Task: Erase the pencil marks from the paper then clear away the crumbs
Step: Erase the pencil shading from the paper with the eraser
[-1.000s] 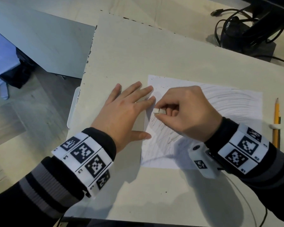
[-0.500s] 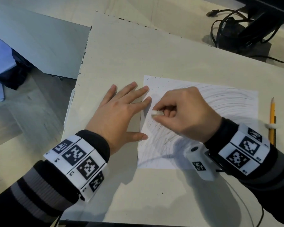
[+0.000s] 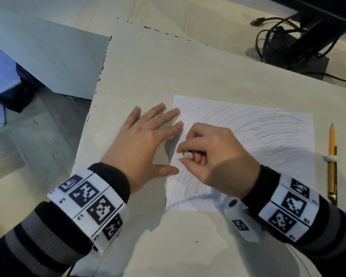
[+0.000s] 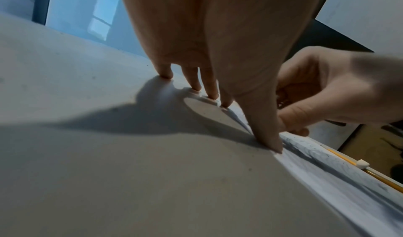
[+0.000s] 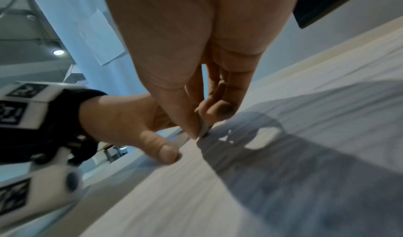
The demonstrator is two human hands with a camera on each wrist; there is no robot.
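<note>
A white sheet of paper (image 3: 268, 148) covered in curved grey pencil strokes lies on the beige table (image 3: 188, 76). My right hand (image 3: 212, 156) pinches a small white eraser (image 3: 185, 155) between thumb and fingers and presses it onto the sheet near its left edge; the eraser (image 5: 203, 128) shows thin and edge-on in the right wrist view. My left hand (image 3: 142, 142) lies flat with fingers spread, its fingertips and thumb (image 4: 270, 137) resting on the paper's left edge. Small dark crumbs dot the sheet's top left corner (image 3: 185, 105).
A yellow pencil (image 3: 332, 162) with a white clip around it lies right of the paper. A black monitor stand with tangled cables (image 3: 288, 47) sits at the back right. The table's left edge (image 3: 92, 108) drops to the floor.
My right hand has slid the eraser down the paper's left side towards me. The left hand has stayed flat on the edge.
</note>
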